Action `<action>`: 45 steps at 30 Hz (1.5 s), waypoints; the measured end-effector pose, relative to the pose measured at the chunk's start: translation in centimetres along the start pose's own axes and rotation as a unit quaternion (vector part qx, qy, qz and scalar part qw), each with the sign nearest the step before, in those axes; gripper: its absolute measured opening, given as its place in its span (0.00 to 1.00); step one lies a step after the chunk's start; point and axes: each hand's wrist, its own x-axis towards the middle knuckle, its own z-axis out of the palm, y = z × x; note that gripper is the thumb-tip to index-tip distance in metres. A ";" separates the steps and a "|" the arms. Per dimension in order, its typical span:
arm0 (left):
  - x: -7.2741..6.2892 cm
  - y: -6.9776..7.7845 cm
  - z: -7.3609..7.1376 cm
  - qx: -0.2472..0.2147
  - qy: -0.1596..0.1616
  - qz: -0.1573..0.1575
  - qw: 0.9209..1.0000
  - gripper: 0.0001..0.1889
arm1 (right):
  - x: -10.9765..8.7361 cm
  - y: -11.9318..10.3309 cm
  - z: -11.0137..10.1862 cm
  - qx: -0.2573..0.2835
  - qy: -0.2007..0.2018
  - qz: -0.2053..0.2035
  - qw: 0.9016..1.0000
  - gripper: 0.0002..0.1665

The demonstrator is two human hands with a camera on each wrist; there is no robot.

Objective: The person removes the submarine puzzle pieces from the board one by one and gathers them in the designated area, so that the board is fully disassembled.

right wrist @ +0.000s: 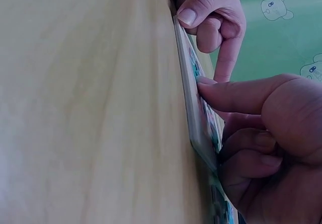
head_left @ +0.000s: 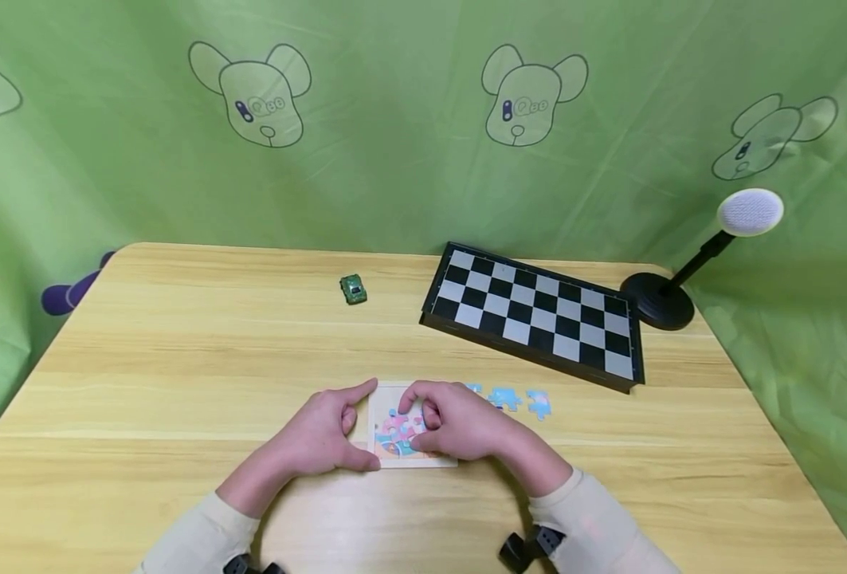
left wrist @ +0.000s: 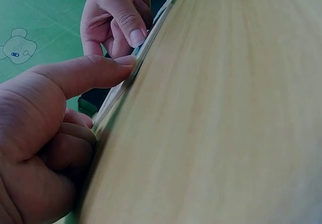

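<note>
A small square jigsaw puzzle board (head_left: 387,396) with a pale rim lies flat near the front middle of the table. Pink and blue puzzle pieces (head_left: 394,430) fill its lower part. My left hand (head_left: 318,434) holds the board by its left side, index finger at the far corner and thumb (left wrist: 100,73) at the near one. Over the board, my right hand (head_left: 462,422) has thumb and index finger on a puzzle piece, mostly hidden under the fingers. In the right wrist view, the right thumb (right wrist: 241,95) touches the pieces inside the rim (right wrist: 187,90).
Loose blue puzzle pieces (head_left: 505,399) lie just right of the board, partly behind my right hand. Farther back are a black-and-white chessboard (head_left: 531,307), a small green toy car (head_left: 354,289) and a round-headed lamp (head_left: 658,301) on a black base. Green curtain (head_left: 394,175) surrounds the table.
</note>
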 end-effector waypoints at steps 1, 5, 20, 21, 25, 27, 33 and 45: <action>0.0 0.0 0.0 0.001 0.000 0.000 1.000 0.56 | 0.0 0.0 0.0 -0.002 -0.002 0.002 1.000 0.17; 0.0 0.0 0.1 0.001 -0.001 0.001 1.000 0.56 | -0.1 -0.1 -0.1 -0.005 -0.005 0.012 1.000 0.16; 0.1 0.2 0.1 -0.003 -0.002 0.000 1.000 0.57 | -1.1 -0.3 -0.5 0.024 0.032 0.015 0.999 0.13; 0.1 0.3 0.1 -0.003 -0.003 -0.001 1.000 0.57 | -1.3 -0.2 -0.7 0.024 0.037 0.012 0.999 0.13; 0.2 0.3 0.1 0.000 -0.004 -0.008 1.000 0.57 | -2.5 0.2 -1.4 0.020 0.056 0.002 0.998 0.14; 0.2 0.3 0.1 0.001 -0.005 -0.011 1.000 0.57 | -3.1 0.6 -1.8 0.012 0.067 -0.002 0.998 0.14; 0.1 0.3 0.0 0.001 -0.003 -0.012 1.000 0.57 | -5.3 1.6 -3.0 0.009 0.093 -0.004 0.996 0.15; 0.0 0.2 0.1 -0.008 -0.001 -0.009 1.000 0.57 | -9.0 4.6 -4.5 0.011 0.122 0.050 0.991 0.16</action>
